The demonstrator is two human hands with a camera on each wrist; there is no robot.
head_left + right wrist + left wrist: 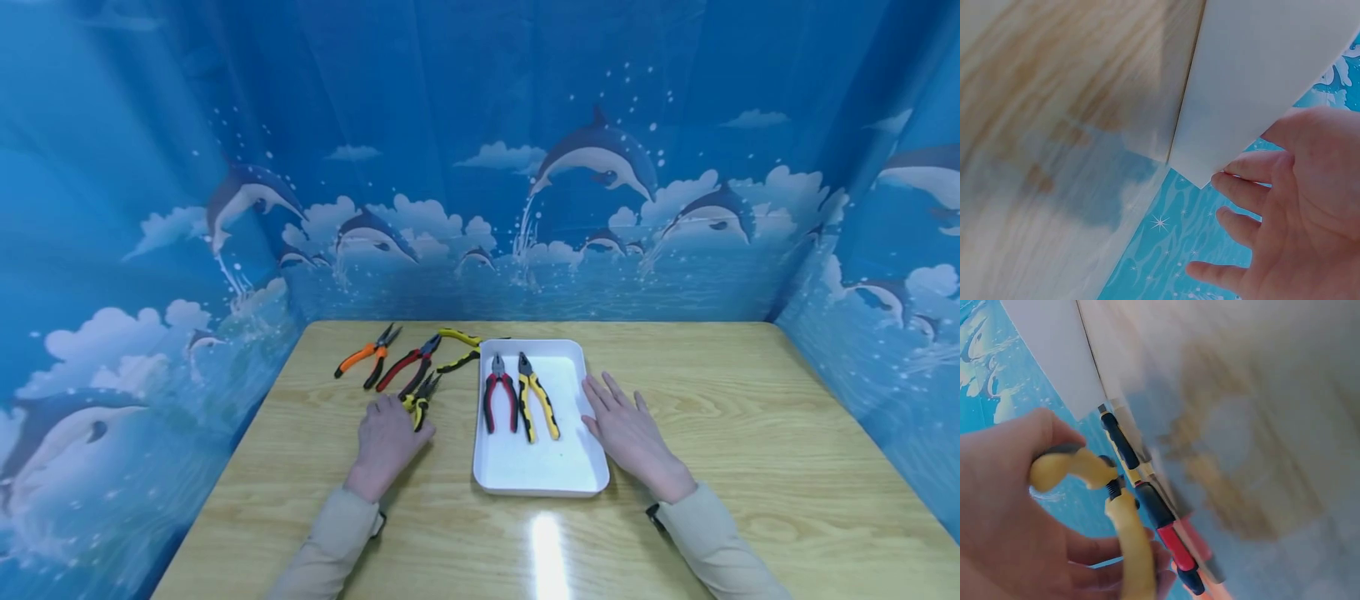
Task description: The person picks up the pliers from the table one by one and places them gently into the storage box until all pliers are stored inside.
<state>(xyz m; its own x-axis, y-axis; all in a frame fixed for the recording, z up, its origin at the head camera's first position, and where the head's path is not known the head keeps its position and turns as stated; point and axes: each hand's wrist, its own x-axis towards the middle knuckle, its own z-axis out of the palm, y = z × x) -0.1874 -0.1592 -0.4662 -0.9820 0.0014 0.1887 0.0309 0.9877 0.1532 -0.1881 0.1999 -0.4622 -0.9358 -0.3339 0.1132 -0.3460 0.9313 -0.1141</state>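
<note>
My left hand (390, 440) holds yellow-and-black long-nose pliers (420, 408) left of the white tray (540, 479). In the left wrist view, the thumb lies at one yellow handle of these pliers (1132, 537) and the fingers curl behind the other. Flat fingers of my right hand (633, 435) rest against the tray's right side; in the right wrist view they are spread loosely at the tray wall (1241, 81). Inside the tray lie red-and-black pliers (491, 402) and yellow-and-black pliers (525, 404), side by side with jaws pointing away from me.
Beyond my left hand, orange-and-black long-nose pliers (362, 356) and red-and-black pliers (402, 367) lie on the wooden table (750, 400). Another yellow-handled pair (461, 361) is partly hidden by the tray's far left corner. A dolphin-print curtain (465, 150) encloses the table.
</note>
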